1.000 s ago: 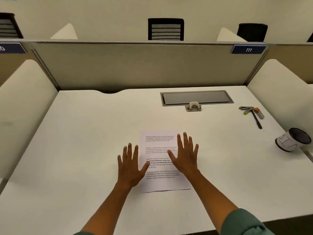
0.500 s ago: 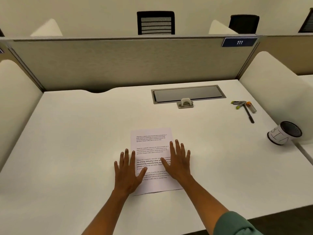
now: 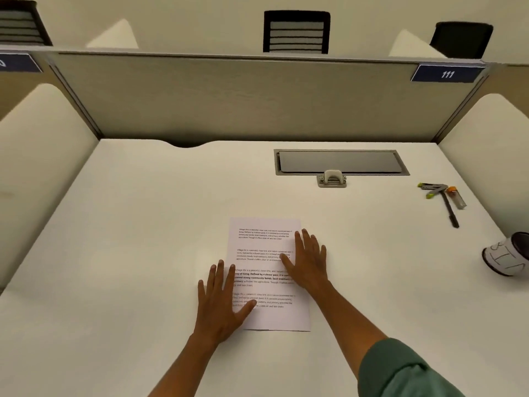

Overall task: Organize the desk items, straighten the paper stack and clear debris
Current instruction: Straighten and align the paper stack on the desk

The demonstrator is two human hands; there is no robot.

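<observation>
A stack of printed white paper (image 3: pixel 264 242) lies flat in the middle of the white desk (image 3: pixel 128 239), its edges nearly square to me. My left hand (image 3: pixel 220 299) rests flat on the stack's lower left edge, fingers spread. Flat on the right side of the stack lies my right hand (image 3: pixel 309 259), fingers apart too. Neither hand holds anything. Far right on the desk, several pens and markers (image 3: pixel 442 196) lie in a loose cluster. A white mug (image 3: pixel 506 257) lies on its side at the right edge.
A grey cable hatch (image 3: pixel 340 162) with a small latch (image 3: pixel 332 179) is set into the desk's back. Padded dividers (image 3: pixel 37 167) stand left, right and behind. Chairs show beyond the back partition.
Both hands stay flat on the paper. The right hand has slid up along the stack's right edge, the left sits lower; the sheet now lies straighter. My view has shifted slightly.
</observation>
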